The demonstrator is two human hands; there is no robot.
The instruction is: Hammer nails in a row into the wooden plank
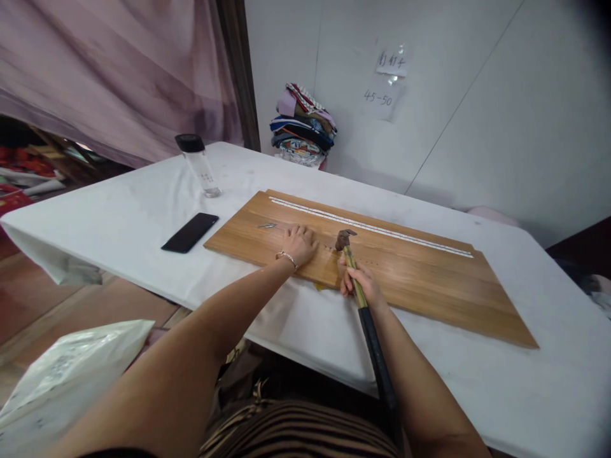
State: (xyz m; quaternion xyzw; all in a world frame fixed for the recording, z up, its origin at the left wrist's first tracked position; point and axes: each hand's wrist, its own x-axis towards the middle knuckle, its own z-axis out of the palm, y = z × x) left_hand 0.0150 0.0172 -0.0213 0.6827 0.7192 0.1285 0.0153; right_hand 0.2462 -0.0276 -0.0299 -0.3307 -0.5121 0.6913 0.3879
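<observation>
My right hand (359,283) is wrapped round the upper handle of a hammer (354,270), whose rusty head is low over the middle of a wooden board (439,289). To its left, my left hand (300,245) lies on the board with its fingers spread. Several small nails (267,225) lie on the board's left part. A row of small dark marks shows near the hammer head; whether they are nails or holes is too small to tell. Two white strips (372,227) run along the far side of the board.
A black phone (191,233) and a clear bottle with a black lid (203,168) are on the white-covered table (119,203), left of the board. Folded cloths (304,124) are stacked behind the table against the wall. A plastic bag (71,375) is at lower left.
</observation>
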